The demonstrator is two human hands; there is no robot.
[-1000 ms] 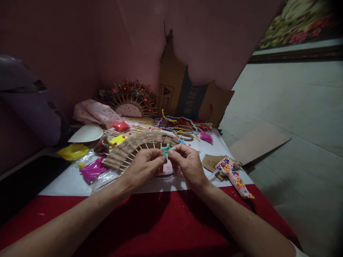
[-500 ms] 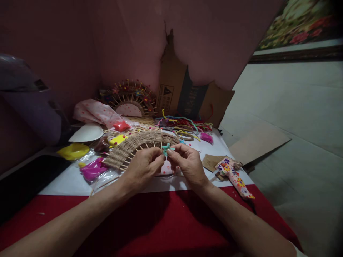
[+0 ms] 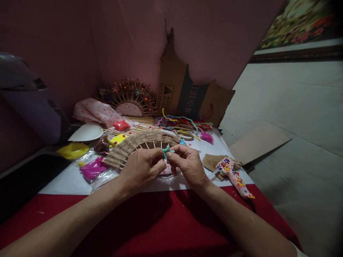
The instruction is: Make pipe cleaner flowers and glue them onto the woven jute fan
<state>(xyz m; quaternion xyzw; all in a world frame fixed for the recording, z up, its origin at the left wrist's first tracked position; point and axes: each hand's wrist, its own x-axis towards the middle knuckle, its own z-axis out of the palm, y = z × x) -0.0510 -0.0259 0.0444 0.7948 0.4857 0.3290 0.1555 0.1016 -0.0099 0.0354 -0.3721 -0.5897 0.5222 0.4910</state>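
Note:
My left hand [image 3: 143, 167] and my right hand [image 3: 186, 162] meet over the white sheet [image 3: 66, 180], fingertips pinched together on a small teal piece [image 3: 166, 151] shaped like a little flower. Just behind the hands lies a half-round fan of wooden sticks wound with jute twine [image 3: 134, 144]. Both hands are closed on the teal piece, which is partly hidden by the fingers.
A flower-patterned glue gun [image 3: 233, 175] lies to the right on brown card. Bags of pink [image 3: 92, 169], yellow [image 3: 73, 150] and red [image 3: 121, 125] clay lie to the left, with a white paper plate [image 3: 86, 132]. Coloured pipe cleaners [image 3: 184, 125], a decorated fan [image 3: 131, 98] and cardboard [image 3: 187, 94] stand behind. Red cloth [image 3: 160, 221] covers the near table.
My fingers have closed tighter round the teal piece, so less of it shows. The hands have barely shifted.

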